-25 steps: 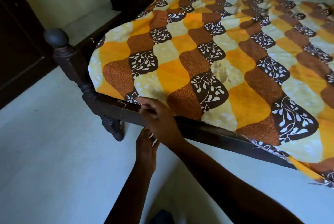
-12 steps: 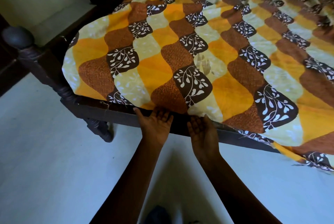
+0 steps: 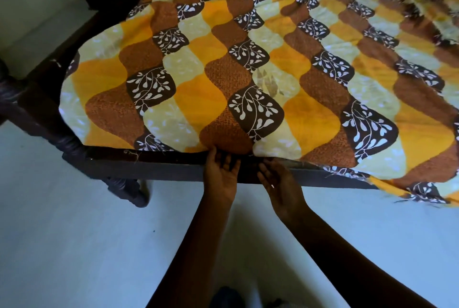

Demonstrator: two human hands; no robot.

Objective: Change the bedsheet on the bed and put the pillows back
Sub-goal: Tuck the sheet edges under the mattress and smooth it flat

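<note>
Head view, looking down at one edge of a bed: a patterned bedsheet, with wavy bands of orange, brown and pale yellow and dark panels of white leafy sprigs, lies spread over the bed and fills the frame from 9 o'clock round through 12 to 3 o'clock; its near edge meets the dark wooden bed rail, which runs across the middle of the frame; towards 4 o'clock the sheet spills over the rail and hangs outside it; two bare forearms rise from 6 o'clock to the rail; the left hand is palm up with fingers straight, their tips touching the sheet's edge where it meets the rail, gripping nothing that shows; the right hand, just beside it at its 3 o'clock, is also palm up with fingers loosely spread, near the sheet's edge and holding nothing; a turned bed leg stands at 8 o'clock on a pale floor
</note>
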